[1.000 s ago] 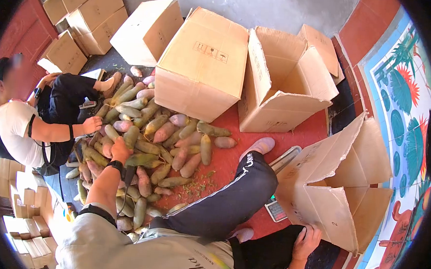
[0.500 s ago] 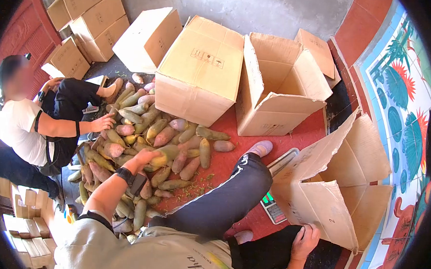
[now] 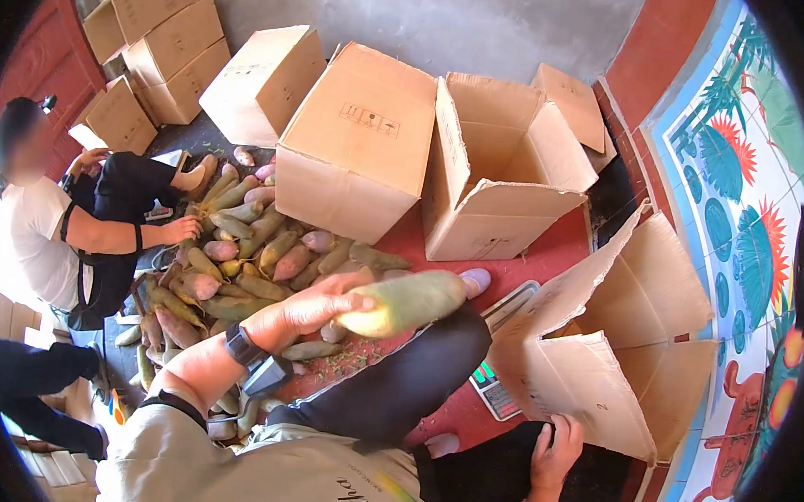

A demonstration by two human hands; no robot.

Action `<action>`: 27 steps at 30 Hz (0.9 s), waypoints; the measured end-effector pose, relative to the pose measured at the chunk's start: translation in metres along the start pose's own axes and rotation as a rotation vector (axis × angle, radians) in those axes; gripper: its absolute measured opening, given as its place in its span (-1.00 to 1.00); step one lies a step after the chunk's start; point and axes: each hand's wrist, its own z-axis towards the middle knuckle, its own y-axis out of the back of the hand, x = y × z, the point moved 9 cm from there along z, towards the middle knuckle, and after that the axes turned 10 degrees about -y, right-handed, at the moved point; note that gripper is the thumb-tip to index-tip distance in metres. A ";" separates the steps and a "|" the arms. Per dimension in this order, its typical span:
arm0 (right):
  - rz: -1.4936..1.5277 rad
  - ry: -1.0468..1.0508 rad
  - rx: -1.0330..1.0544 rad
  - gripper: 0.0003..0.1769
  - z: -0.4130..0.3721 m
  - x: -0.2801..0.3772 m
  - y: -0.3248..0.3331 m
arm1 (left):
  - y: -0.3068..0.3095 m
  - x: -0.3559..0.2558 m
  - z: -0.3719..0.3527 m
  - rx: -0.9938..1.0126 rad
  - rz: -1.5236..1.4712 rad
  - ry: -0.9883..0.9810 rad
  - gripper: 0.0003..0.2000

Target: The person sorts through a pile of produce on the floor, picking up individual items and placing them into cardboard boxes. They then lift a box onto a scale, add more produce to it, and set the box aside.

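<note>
My left hand (image 3: 317, 306) is closed around one end of a large pale-green radish (image 3: 404, 304). The radish is raised over my bent leg, roughly level and slightly blurred. Behind and below it spreads a heap of green and pinkish radishes (image 3: 264, 287) on the floor. My right hand (image 3: 557, 455) holds nothing; its bent, relaxed fingers rest on my dark-clothed knee. Close to that hand stands an open cardboard box (image 3: 586, 388) with raised flaps. A scale with a lit green display (image 3: 495, 388) sits partly under this box, beside my leg.
A closed carton (image 3: 358, 131) and another open box (image 3: 505, 202) stand behind the heap. More boxes (image 3: 180, 67) are stacked at the back left. A co-worker (image 3: 49, 223) sits at the left, one hand by the heap. Another person's dark-trousered legs (image 3: 32, 368) show lower left.
My left hand has lifted a radish from the heap and moved right, over my leg. My right hand stays on my knee. Another person's legs have shifted at the lower left.
</note>
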 end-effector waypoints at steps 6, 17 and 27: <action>0.215 0.173 -0.015 -0.43 0.019 0.084 0.046 | -0.087 -0.013 0.005 0.343 -0.097 0.061 -0.49; 0.412 0.127 0.152 -0.19 0.017 0.100 0.054 | -0.186 -0.004 0.025 0.720 -0.069 -0.119 -0.46; 0.457 -0.219 -0.563 -0.28 0.010 0.009 0.166 | -0.203 0.003 0.076 0.575 -0.298 -0.144 -0.30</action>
